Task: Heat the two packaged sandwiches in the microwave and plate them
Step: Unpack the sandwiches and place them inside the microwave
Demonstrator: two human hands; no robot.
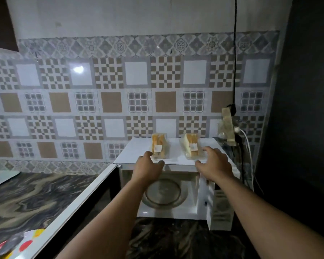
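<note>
We've got two clear-plastic wedge packs, each holding a cut white-bread sandwich with an orange filling and a small white label, both sitting on the flat top of the white microwave (135, 152). The door is swung open toward the left and the round glass turntable plate (164, 193) inside is bare.

Key relation: one hand per pack.
- Our left hand (148, 168) is just in front of and slightly below the left sandwich pack (159, 146). Fingers are spread and loosely bent, thumb out to the right, holding nothing. A fingertip may be touching the pack's near-left corner; we cannot tell for sure.
- Our right hand (211, 161) is just beside the right sandwich pack (192, 146), coming at it from the front-right. Fingers spread around its near end, not clamped on it yet.

Both packs lie with their long axis running away from us, front to back, labels facing up and toward us. So each pack is straight ahead of its own hand, and neither arm needs to cross over.

Our read: this is the pick-up step. The next move is closing each hand on the near end of its pack, then bringing them down and in through the opening right below. Risk: thin plastic shells may flex or slide on the smooth top.

The dark marbled stone counter (36, 199) carries the microwave.
</note>
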